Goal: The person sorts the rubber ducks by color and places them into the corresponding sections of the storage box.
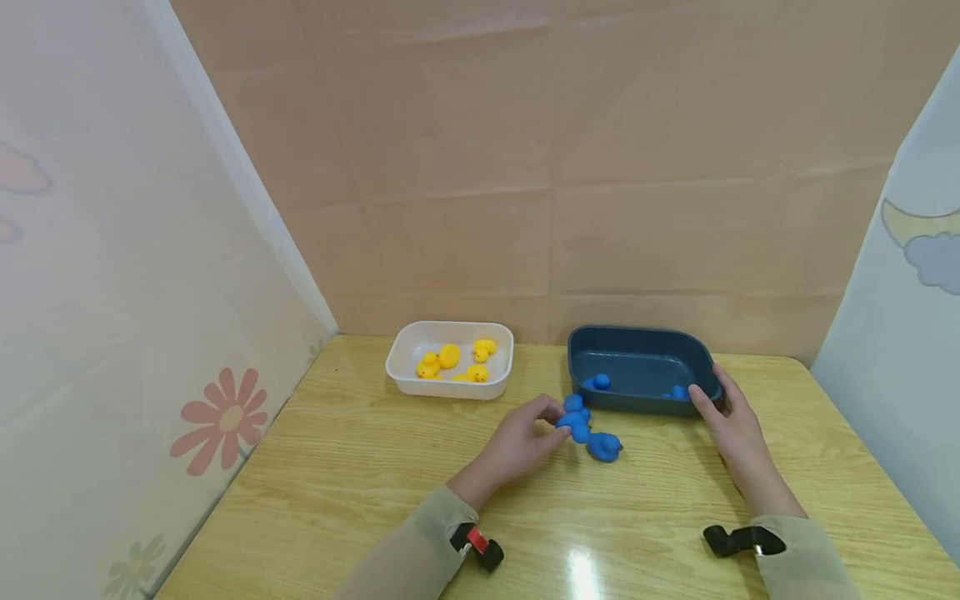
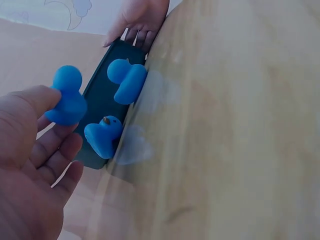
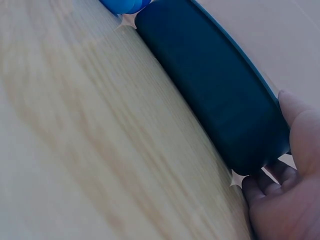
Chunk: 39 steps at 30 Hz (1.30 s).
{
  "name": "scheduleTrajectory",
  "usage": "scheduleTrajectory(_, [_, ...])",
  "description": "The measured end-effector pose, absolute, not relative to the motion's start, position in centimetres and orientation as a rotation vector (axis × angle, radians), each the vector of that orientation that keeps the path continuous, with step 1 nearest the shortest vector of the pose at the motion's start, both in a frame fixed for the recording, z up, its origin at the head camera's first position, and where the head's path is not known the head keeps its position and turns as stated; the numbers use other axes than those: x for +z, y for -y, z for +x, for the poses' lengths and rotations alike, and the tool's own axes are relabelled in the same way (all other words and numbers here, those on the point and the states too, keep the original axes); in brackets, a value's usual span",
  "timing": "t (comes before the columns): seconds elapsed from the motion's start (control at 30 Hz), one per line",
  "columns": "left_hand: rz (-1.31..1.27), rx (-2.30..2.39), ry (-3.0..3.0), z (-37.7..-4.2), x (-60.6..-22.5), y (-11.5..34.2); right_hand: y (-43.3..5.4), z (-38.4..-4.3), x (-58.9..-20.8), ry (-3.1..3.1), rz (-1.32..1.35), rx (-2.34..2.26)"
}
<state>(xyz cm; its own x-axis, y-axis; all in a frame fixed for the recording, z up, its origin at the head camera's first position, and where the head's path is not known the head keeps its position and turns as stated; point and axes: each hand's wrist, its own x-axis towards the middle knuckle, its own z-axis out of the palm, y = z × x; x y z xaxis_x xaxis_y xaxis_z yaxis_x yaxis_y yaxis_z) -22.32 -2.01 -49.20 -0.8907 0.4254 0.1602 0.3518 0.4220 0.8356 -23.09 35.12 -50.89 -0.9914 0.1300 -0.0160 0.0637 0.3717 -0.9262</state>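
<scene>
Between thumb and fingers, my left hand [image 1: 517, 440] pinches a blue rubber duck [image 2: 69, 100], close to the front left corner of the dark blue tray [image 1: 637, 403]. Two more blue rubber ducks are near it: one [image 1: 604, 447] on the table to the right, another [image 1: 573, 403] just behind, by the tray wall. My right hand [image 1: 737, 425] grips the tray's right front corner, thumb at the rim; the right wrist view shows fingers curled under that end. Inside the tray, blue ducks [image 1: 602, 382] show partly above the front wall.
To the left of the dark tray stands a white tray [image 1: 448, 389] with several yellow rubber ducks [image 1: 428, 367]. A brown paper backdrop [image 1: 450, 208] rises behind the wooden table [image 1: 337, 467]. Pale patterned sheets flank both sides.
</scene>
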Motion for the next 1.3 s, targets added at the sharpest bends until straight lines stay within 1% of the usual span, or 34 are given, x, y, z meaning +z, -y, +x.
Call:
scheduleTrajectory(0.3, [0.656, 1.552, -2.67, -23.8, -48.5, 0.7, -35.0, -23.1, -50.8, 2.548, -0.167, 1.711])
scheduleTrajectory(0.77, [0.648, 1.451, -2.915, -26.9, -47.4, -2.3, -35.0, -23.1, -50.7, 2.545, -0.162, 1.705])
scheduleTrajectory(1.1, [0.633, 1.423, -3.001, -28.8, -47.4, -4.0, -35.1, -23.1, -50.8, 2.559, -0.163, 1.683])
scheduleTrajectory(1.3, [0.548, 1.334, -3.048, -29.2, -47.3, -4.7, -35.0, -23.1, -50.8, 2.557, -0.165, 1.69])
